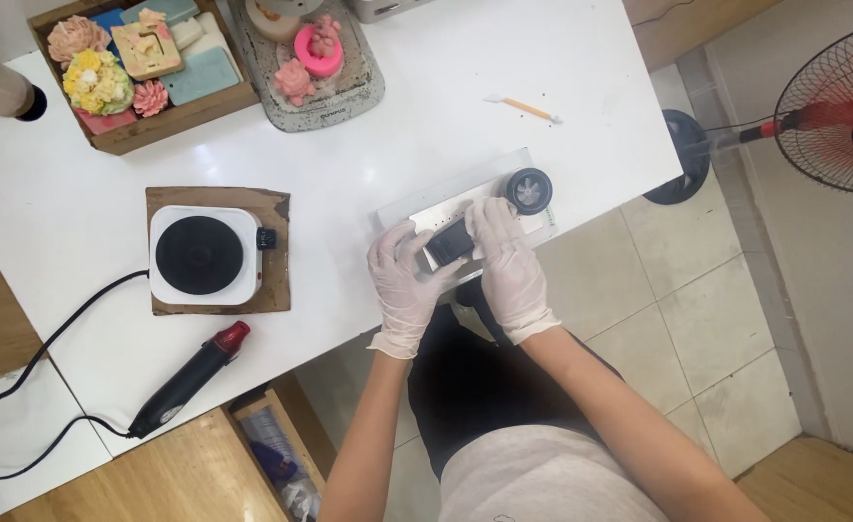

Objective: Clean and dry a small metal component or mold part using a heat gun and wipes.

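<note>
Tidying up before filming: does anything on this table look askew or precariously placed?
Yes. The heat gun lies at the table's front edge, its nose pointing toward the hot plate. The grey tray under both gloved hands sits skewed, overhanging the edge.

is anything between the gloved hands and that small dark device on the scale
Nothing visible: the left hand and right hand already touch the dark device on the flat scale. The black cup sits beside them.

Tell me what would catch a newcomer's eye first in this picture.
Two gloved hands, left hand and right hand, meet over a small dark device on a flat silver scale at the white table's near edge. At the far left corner, a wooden box holds pastel flower-shaped pieces. A red fan stands on the right.
</note>
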